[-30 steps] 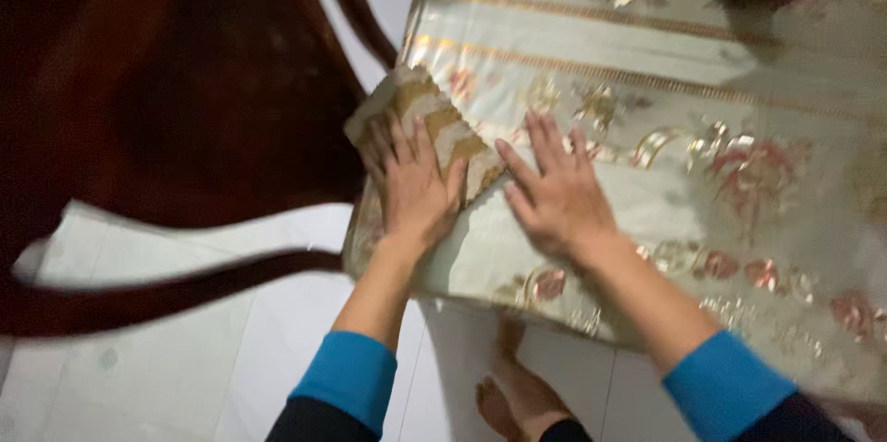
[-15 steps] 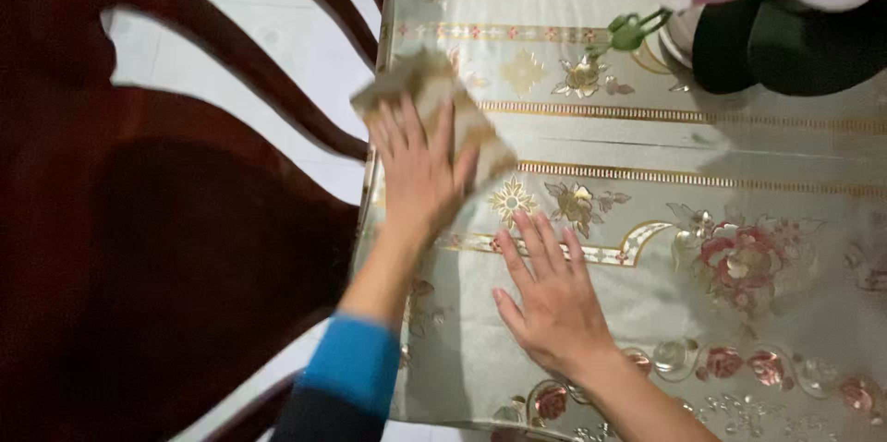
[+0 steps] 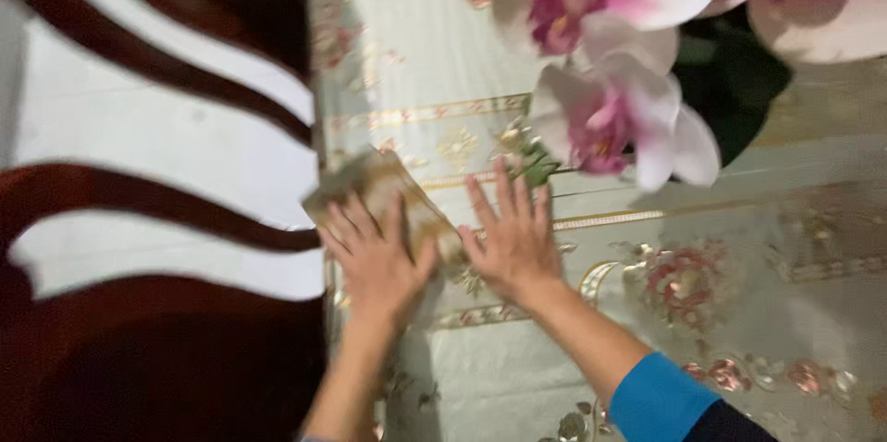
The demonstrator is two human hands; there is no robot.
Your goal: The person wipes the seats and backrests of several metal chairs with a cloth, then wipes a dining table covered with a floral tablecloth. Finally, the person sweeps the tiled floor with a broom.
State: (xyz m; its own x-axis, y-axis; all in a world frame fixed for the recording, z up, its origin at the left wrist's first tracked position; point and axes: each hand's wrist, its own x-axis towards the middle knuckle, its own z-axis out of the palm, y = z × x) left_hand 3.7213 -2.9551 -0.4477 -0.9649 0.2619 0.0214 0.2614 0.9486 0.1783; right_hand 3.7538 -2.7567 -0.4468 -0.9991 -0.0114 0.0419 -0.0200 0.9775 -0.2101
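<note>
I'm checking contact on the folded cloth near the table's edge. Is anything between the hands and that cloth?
Nothing visible. The left hand lies flat on the folded cloth; the right hand rests beside it on the tablecloth.

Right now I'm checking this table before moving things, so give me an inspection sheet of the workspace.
Surface: pale floral tablecloth covering the table.
Job's things: folded beige patterned cloth at the table's left edge.
Clutter: pink and white orchid flowers, close above the right hand.
Hands: left hand flat on the folded cloth; right hand flat on the tablecloth beside it.
Cables: nothing seen.
Surroundings: dark wooden chair, white floor.
</note>
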